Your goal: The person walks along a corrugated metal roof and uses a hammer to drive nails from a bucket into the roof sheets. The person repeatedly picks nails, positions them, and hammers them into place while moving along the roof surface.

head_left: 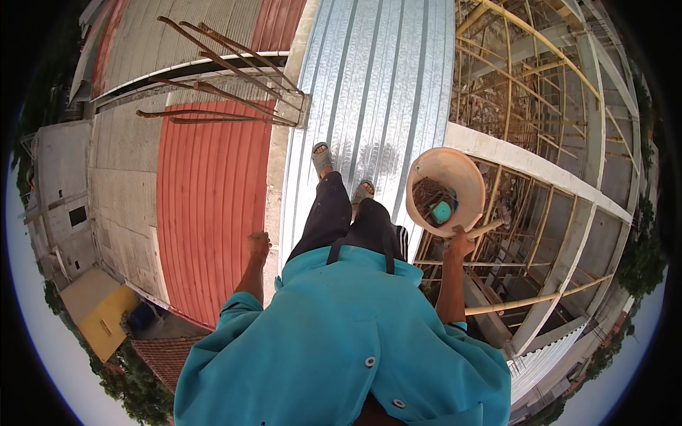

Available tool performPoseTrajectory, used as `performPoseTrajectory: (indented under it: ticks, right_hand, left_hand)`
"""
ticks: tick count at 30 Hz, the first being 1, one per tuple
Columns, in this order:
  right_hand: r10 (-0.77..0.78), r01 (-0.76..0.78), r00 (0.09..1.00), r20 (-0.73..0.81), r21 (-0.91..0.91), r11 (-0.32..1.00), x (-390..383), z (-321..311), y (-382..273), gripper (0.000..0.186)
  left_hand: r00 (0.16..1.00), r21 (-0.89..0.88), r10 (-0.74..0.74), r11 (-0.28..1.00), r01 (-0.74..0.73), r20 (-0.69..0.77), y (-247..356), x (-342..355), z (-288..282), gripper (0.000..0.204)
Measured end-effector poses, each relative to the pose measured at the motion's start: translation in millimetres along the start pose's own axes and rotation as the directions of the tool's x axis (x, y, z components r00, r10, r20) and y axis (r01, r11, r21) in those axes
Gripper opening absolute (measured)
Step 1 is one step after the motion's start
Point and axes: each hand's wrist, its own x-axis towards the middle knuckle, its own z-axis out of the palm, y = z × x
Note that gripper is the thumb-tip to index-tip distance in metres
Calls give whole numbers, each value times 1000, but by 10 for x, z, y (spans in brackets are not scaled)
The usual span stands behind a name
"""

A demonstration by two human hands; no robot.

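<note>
My right hand (pixel 458 246) is closed on the near rim of an orange-tan bucket (pixel 460 179), which hangs tilted at my right side. Inside the bucket lie thin brown metal-looking scraps (pixel 430 198) and a round turquoise object (pixel 441 211). A short pale rod (pixel 488 228) shows beside that hand; I cannot tell whether it is also gripped. My left hand (pixel 258 246) hangs low at my left side, fingers loosely curled, and nothing shows in it. My sandalled feet stand on a shiny corrugated metal sheet (pixel 398 85), the left one ahead.
Rusty rebar (pixel 220 110) juts out from a concrete stub at the front left. Red roofing (pixel 213 206) lies to the left. On the right, beyond a concrete beam (pixel 526 160), the structure drops away among bamboo poles (pixel 540 220).
</note>
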Motion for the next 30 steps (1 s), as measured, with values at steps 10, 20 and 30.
performPoseTrajectory:
  ticks: [10,20,30]
  right_hand:
    - [127,-130,991,-35,-120,984,-224,1297,-485,16]
    - [33,-12,991,133,-155,988,130,2636,-751,20]
    - [-57,200,908,416,-308,930,2335,4516,1190,38]
  left_hand:
    - [979,-196,185,967,-164,90,1960,498,431,22]
    - [977,-98,29,995,-9,210,1903,929,987,21]
    - [956,77,58,994,-83,289,1146,3519,2949,26]
